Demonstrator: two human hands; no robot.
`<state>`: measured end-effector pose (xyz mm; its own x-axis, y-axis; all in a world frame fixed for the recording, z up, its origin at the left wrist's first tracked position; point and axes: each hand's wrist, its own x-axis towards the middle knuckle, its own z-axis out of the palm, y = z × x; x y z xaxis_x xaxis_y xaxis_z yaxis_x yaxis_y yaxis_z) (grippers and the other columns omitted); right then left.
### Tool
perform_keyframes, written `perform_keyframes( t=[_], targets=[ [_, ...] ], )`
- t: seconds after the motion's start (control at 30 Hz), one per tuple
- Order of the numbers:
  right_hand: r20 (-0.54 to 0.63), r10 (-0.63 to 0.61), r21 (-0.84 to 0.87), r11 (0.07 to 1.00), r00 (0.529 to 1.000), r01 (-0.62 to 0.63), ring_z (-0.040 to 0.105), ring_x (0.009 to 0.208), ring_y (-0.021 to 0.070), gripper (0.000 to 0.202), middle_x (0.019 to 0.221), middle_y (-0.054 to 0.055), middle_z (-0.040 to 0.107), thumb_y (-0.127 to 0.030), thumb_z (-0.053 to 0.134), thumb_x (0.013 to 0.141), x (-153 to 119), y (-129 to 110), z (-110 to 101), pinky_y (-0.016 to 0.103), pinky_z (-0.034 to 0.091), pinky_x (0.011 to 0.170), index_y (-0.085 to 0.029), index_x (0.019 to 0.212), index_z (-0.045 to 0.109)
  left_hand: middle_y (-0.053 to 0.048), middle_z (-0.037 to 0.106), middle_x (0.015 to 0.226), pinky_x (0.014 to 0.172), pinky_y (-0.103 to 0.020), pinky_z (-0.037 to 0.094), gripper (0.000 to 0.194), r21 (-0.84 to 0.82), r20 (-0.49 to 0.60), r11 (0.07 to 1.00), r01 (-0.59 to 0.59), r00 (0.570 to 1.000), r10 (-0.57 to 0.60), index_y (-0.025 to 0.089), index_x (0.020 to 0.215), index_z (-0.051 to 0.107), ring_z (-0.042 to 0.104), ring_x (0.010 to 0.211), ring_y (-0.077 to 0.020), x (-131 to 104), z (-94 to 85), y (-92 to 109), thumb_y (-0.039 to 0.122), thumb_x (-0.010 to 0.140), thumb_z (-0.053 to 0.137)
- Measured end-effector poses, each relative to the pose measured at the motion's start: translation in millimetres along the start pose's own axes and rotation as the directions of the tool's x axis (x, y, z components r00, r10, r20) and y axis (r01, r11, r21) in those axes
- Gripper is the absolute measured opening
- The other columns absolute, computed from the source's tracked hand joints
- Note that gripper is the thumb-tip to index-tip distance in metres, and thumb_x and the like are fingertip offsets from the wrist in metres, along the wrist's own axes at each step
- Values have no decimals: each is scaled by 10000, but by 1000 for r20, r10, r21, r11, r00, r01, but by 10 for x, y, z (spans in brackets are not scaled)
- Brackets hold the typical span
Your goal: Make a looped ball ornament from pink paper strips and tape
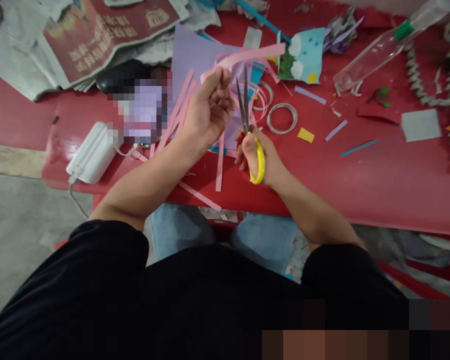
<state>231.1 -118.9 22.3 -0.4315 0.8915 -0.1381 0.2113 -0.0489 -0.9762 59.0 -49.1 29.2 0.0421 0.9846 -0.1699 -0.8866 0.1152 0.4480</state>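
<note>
Between the thumb and fingers of my left hand (pixel 210 107) is a pink paper strip (pixel 257 54), which curls above the hand and stretches to the right. My right hand (pixel 260 155) holds scissors (pixel 260 159) with yellow and red handles. Their blades point up and stand slightly apart, just right of my left hand and below the strip. More pink strips (pixel 219 167) lie beneath and around my left hand. Purple paper (pixel 191 50) is spread behind it. Thin pink loops of paper show beside the blades.
Tape rings (pixel 282 118) lie right of the scissors, near a yellow scrap (pixel 305 135). A painted card (pixel 303 55) and a clear bottle (pixel 371 62) are farther back. A white power bank (pixel 92 152) sits left on the red table (pixel 360 185). Newspapers (pixel 93 37) cover the back left.
</note>
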Motion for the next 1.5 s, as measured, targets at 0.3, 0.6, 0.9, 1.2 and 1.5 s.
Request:
perform_keyframes(
  t=[0.3, 0.6, 0.9, 1.2, 1.5],
  targets=[
    [-32, -104, -193, 977, 994, 96, 656, 815, 198, 718, 843, 29, 567, -931, 431, 954, 71, -46, -112, 343, 585, 694, -239, 1106, 543, 53, 738, 833, 580, -135, 488, 270, 164, -52, 986, -35, 998, 44, 239, 785, 728, 534, 598, -11, -105, 79, -109, 183, 1032, 632],
    [-24, -139, -258, 958, 990, 128, 643, 762, 177, 622, 863, 20, 596, -853, 401, 1026, 112, 14, -107, 317, 558, 666, -257, 1140, 541, 13, 526, 617, 550, -219, 489, 271, 334, -102, 942, -36, 992, 74, 249, 729, 698, 513, 569, -79, -296, 108, -340, 317, 991, 681],
    [-59, -144, -229, 965, 988, 127, 684, 878, 207, 697, 860, 32, 614, -912, 409, 982, 134, 49, -87, 324, 565, 700, -261, 1164, 578, -1, 599, 746, 532, -190, 472, 281, 315, -76, 947, -68, 993, 96, 230, 707, 701, 455, 571, -55, -275, 109, -316, 274, 984, 677],
    [-73, -156, -161, 977, 985, 143, 722, 1085, 270, 719, 902, 42, 618, -920, 446, 964, 131, 37, -73, 340, 620, 772, -238, 1148, 584, -10, 559, 700, 534, -224, 476, 285, 357, -131, 933, -50, 986, 103, 263, 691, 666, 456, 579, -83, -270, 112, -339, 300, 973, 692],
    [-91, -143, -207, 971, 986, 122, 722, 991, 240, 739, 908, 43, 626, -933, 393, 970, 151, 44, -70, 329, 609, 751, -234, 1127, 575, -4, 553, 710, 576, -236, 443, 246, 323, -73, 944, -72, 992, 101, 255, 719, 682, 438, 616, -80, -277, 59, -369, 266, 964, 699]
  ],
)
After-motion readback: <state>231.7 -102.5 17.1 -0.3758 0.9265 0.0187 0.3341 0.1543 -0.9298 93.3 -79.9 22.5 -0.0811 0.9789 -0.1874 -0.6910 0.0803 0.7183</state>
